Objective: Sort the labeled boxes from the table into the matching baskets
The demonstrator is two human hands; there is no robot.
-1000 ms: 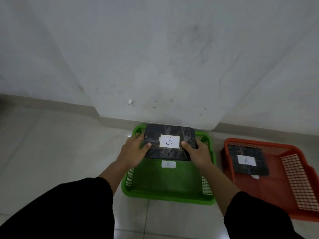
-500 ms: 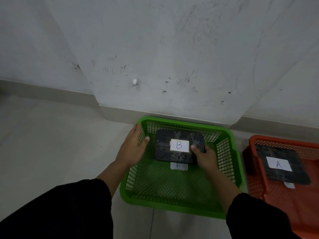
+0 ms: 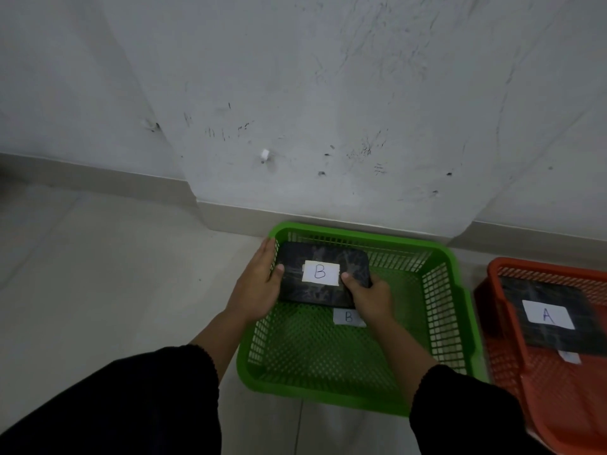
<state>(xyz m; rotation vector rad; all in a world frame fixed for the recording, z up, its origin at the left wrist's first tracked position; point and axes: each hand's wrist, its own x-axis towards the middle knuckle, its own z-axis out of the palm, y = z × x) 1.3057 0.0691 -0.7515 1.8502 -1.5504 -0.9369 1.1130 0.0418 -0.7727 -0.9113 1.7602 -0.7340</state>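
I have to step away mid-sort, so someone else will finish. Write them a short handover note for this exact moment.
Left hand: on the left edge of the B box, thumb on top, fingers outside the basket wall.
Right hand: gripping the box's right near corner.
B box: held in the far left part of the green basket, above its B tag; whether it rests on the floor of the basket is unclear.
A box: already lying in the red basket.
Left: release the B box, then fetch any remaining boxes; none are in view.
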